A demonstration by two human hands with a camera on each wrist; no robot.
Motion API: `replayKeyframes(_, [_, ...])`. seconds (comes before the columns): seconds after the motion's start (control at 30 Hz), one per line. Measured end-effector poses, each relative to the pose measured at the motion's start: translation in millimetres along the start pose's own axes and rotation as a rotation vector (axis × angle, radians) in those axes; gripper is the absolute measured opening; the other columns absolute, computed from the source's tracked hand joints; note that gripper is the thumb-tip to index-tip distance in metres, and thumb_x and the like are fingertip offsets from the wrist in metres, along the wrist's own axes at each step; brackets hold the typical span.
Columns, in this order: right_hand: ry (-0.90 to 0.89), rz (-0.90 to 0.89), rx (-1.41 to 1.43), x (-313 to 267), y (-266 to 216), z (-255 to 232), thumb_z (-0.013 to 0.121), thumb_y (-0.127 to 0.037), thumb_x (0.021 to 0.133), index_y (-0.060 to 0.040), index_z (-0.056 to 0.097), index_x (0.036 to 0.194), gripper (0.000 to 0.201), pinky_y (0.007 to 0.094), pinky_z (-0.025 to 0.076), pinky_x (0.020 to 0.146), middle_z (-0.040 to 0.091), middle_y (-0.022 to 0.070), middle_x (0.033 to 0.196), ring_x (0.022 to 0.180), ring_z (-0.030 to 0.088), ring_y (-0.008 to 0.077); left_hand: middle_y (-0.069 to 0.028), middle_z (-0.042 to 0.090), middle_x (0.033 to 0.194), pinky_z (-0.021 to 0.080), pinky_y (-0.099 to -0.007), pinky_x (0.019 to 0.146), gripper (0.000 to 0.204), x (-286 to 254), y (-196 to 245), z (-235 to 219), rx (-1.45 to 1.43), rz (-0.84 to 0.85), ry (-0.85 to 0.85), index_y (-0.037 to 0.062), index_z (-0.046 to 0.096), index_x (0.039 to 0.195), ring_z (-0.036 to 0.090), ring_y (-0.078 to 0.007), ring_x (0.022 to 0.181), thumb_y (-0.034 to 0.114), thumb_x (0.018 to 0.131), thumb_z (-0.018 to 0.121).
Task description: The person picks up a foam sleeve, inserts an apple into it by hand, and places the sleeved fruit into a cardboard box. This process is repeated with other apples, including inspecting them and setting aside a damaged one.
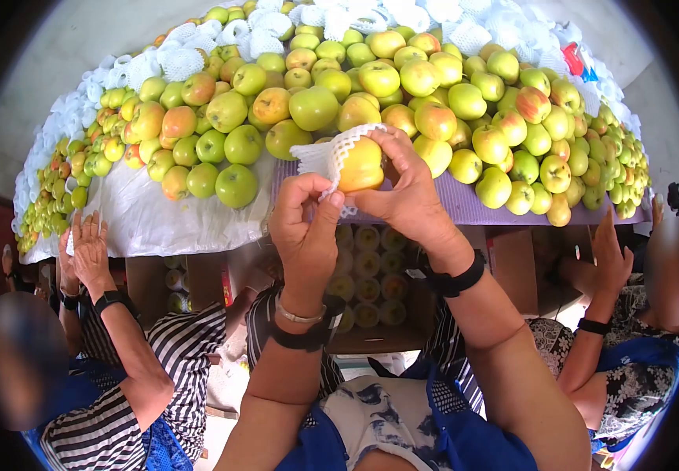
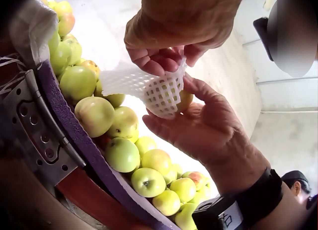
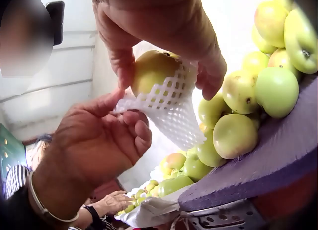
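A yellow-green apple (image 1: 361, 166) sits partly inside a white foam net sleeve (image 1: 325, 157) above the table's front edge. My right hand (image 1: 411, 188) holds the apple between thumb and fingers; the right wrist view shows this apple (image 3: 154, 73) with its upper part bare. My left hand (image 1: 308, 235) pinches the rim of the net between thumb and curled fingers. In the left wrist view the net (image 2: 161, 93) covers much of the apple, and its loose end points away from my right hand (image 2: 208, 120).
Piled apples (image 1: 313, 108) cover the table, with white foam nets (image 1: 265, 31) heaped behind them. Below the purple table edge (image 1: 465, 202) stands a box of wrapped apples (image 1: 367, 290). People work at left (image 1: 92, 251) and right (image 1: 610, 259).
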State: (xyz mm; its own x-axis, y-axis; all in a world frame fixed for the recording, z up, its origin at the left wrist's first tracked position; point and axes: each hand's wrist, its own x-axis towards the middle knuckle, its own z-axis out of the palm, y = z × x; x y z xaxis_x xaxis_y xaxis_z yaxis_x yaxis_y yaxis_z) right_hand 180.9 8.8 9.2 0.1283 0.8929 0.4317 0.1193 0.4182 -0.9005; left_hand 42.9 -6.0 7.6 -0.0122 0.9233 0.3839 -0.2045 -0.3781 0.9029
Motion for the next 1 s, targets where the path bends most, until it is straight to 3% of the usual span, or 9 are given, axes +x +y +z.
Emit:
replayKeyframes(0.2, [-0.078,-0.224,-0.52,1.9,-8.5,-0.6,0.079,-0.013,0.055,0.0063,0.047,0.11,0.066,0.0397,0.044,0.087,0.044,0.0255,0.111,0.103,0.047,0.04,-0.0015,0.051,0.085,0.039,-0.0209,0.066,0.01,-0.8,-1.6,-2.4,0.078,0.053,-0.03,0.0005,0.054,0.09,0.045,-0.0078,0.075,0.0,0.081,0.059])
replayKeyframes(0.37, [0.019,-0.209,-0.651,0.3,-20.7,-0.1,0.079,-0.013,0.054,0.0062,0.045,0.109,0.068,0.0416,0.043,0.086,0.041,0.0262,0.114,0.101,0.046,0.0414,-0.0058,0.051,0.098,0.043,-0.0243,0.077,0.02,1.1,-6.4,-5.4,0.169,0.02,-0.119,0.0005,0.051,0.095,0.05,-0.0105,0.084,-0.002,0.078,0.061])
replayKeyframes(0.4, [0.01,-0.199,-0.663,-0.5,-22.2,0.3,0.079,-0.013,0.055,0.0061,0.044,0.109,0.067,0.0419,0.043,0.087,0.041,0.0263,0.114,0.102,0.046,0.0415,-0.0069,0.051,0.101,0.043,-0.0252,0.079,0.026,1.8,-6.6,-2.2,0.025,-0.027,-0.102,0.0004,0.049,0.098,0.051,-0.0116,0.087,-0.003,0.077,0.062])
replayKeyframes(0.47, [0.012,-0.206,-0.699,-2.9,-22.0,3.5,0.078,-0.013,0.056,0.0058,0.044,0.108,0.064,0.0424,0.042,0.088,0.039,0.0263,0.116,0.103,0.045,0.0413,-0.0092,0.05,0.105,0.044,-0.0269,0.084,0.036,2.6,-5.2,6.9,-0.262,-0.123,-0.064,0.0002,0.045,0.105,0.053,-0.0139,0.094,-0.005,0.075,0.063])
replayKeyframes(0.6, [-0.072,-0.196,-0.678,-4.6,-26.8,4.0,0.076,-0.011,0.059,0.0019,0.045,0.108,0.059,0.044,0.041,0.089,0.04,0.0261,0.116,0.105,0.045,0.0411,-0.0115,0.052,0.107,0.045,-0.0291,0.088,0.047,5.3,-3.1,6.5,-0.198,-0.192,-0.047,-0.0005,0.039,0.114,0.053,-0.0167,0.099,-0.008,0.074,0.062])
replayKeyframes(0.7, [-0.152,-0.292,-0.542,-1.7,-24.5,-0.3,0.075,-0.007,0.06,-0.0039,0.045,0.11,0.058,0.0404,0.045,0.084,0.044,0.0203,0.112,0.103,0.047,0.0367,-0.0122,0.052,0.11,0.046,-0.0306,0.086,0.044,7.3,-1.8,1.6,-0.239,-0.265,-0.009,-0.0018,0.04,0.116,0.054,-0.0179,0.1,-0.005,0.077,0.06])
replayKeyframes(0.8, [-0.171,-0.181,-0.158,0.5,-23.5,-4.8,0.074,-0.003,0.061,-0.0088,0.046,0.111,0.058,0.0348,0.048,0.077,0.046,0.0141,0.107,0.1,0.049,0.0312,-0.0124,0.052,0.113,0.049,-0.0329,0.082,0.038,8.4,-0.8,-1.1,-0.378,-0.33,0.076,-0.0036,0.041,0.118,0.056,-0.0204,0.101,-0.003,0.082,0.054])
replayKeyframes(0.93, [-0.168,0.011,-0.145,2.5,-31.4,-5.5,0.074,-0.002,0.062,-0.0102,0.046,0.114,0.059,0.0325,0.048,0.076,0.046,0.011,0.107,0.1,0.05,0.027,-0.0123,0.053,0.113,0.049,-0.0328,0.083,0.04,8.2,-1.1,-0.2,-0.338,-0.293,0.053,-0.0034,0.042,0.117,0.056,-0.0199,0.101,-0.004,0.08,0.056])
replayKeyframes(1.0, [-0.219,-0.122,-0.3,2.0,-29.5,-5.3,0.073,-0.001,0.062,-0.0102,0.046,0.116,0.061,0.0328,0.046,0.081,0.047,0.0111,0.11,0.103,0.049,0.0258,-0.0122,0.053,0.113,0.049,-0.0326,0.083,0.039,6.4,-2.9,0.4,-0.212,-0.255,0.007,-0.003,0.044,0.116,0.056,-0.0194,0.101,-0.004,0.08,0.058])
